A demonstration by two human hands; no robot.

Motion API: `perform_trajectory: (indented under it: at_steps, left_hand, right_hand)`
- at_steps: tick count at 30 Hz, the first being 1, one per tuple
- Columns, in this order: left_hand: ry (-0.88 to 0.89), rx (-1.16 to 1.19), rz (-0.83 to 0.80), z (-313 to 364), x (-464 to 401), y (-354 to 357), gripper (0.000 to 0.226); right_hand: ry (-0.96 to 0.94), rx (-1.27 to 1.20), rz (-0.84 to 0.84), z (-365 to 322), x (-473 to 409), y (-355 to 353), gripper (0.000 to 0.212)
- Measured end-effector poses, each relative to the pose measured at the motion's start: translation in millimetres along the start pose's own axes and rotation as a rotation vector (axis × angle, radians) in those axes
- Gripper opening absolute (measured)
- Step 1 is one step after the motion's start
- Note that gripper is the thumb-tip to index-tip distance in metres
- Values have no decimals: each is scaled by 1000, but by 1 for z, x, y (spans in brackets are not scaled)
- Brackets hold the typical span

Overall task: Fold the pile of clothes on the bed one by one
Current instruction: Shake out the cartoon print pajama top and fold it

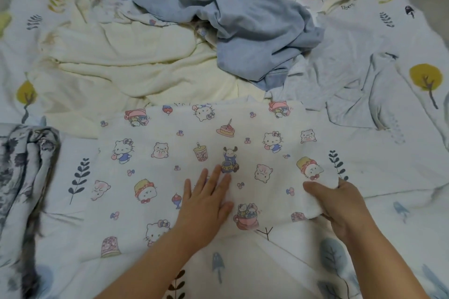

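— Clothes first: where is the piece in work?
— The cartoon cloth (194,148) lies flat on the bed (388,165), nearest. The left hand (206,201) presses it, fingers straight; the right hand (340,204) pinches its right edge.
— Which step?
— I think a fold to the left; the edge must be lifted over. Behind wait the cream cloth (121,60) and blue clothes (243,14).

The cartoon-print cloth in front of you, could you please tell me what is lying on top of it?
On the cartoon-print cloth the left hand presses flat, and the right hand grips its right edge. Whatever lies beneath the cloth is covered.
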State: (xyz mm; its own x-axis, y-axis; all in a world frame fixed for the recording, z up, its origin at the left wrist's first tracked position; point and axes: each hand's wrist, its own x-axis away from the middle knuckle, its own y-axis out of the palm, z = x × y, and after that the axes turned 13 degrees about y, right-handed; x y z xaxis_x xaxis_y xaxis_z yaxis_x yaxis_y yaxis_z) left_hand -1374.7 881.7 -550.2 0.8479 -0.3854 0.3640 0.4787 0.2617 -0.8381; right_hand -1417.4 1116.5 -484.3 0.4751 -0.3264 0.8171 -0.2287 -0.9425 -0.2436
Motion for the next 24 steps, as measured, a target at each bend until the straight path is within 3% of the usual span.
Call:
perform_trajectory:
  at_steps: [2,5,9,11,14,17,20,24]
  left_hand:
    - [-13,233,32,0,3,-19,54]
    - [-80,715,288,-4,14,-58,39]
    - [-107,1178,507,-20,32,-115,25]
    - [-66,1451,532,-37,42,-136,39]
    - [-76,1656,574,-75,57,-149,61]
    - [-301,1612,551,-107,68,-144,71]
    - [-515,1068,380,-124,68,-128,69]
    - [-502,675,410,-125,53,-100,52]
  right_hand:
    - [-183,52,18,-7,23,15,20]
    - [-423,206,-27,-17,65,46,19]
    - [-891,662,72,-17,120,103,19]
    - [-1058,830,44,-8,141,136,32]
    - [-1082,993,-67,15,157,182,43]
    - [-1065,1199,-275,38,149,210,49]
    - [-947,1329,-588,50,139,218,53]
    - [-902,1124,-678,58,133,217,47]
